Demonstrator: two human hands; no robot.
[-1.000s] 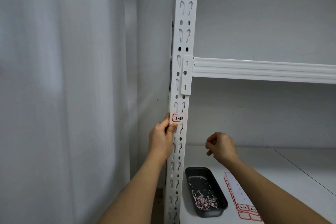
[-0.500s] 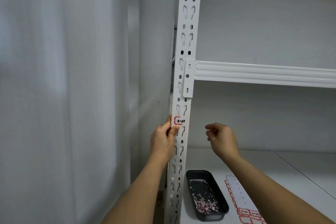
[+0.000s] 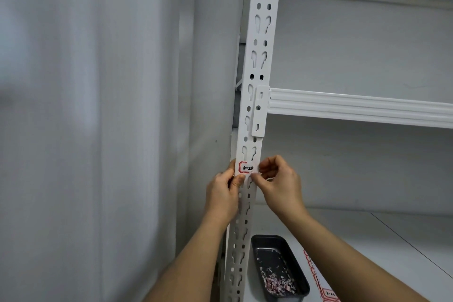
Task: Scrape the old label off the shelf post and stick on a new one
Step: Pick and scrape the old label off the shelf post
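- Head view: my left hand (image 3: 221,195) pinches the left edge of a red-bordered label (image 3: 246,168) against the white shelf post (image 3: 255,105), just below the shelf bracket.
- My right hand (image 3: 279,182) pinches the label's right edge.
- To stick it well, I should keep it level, then press outward from the middle.
- A dark tray (image 3: 279,270) of scrapings sits below on the shelf.

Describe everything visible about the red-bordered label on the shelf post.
The small white paper label with a red border lies flat across the front of the white slotted metal shelf post, just below the beam bracket. Dark handwriting on it is too blurred to read surely. The left hand touches its left edge; the right hand pinches its lower right corner, with the fingers covering that end.
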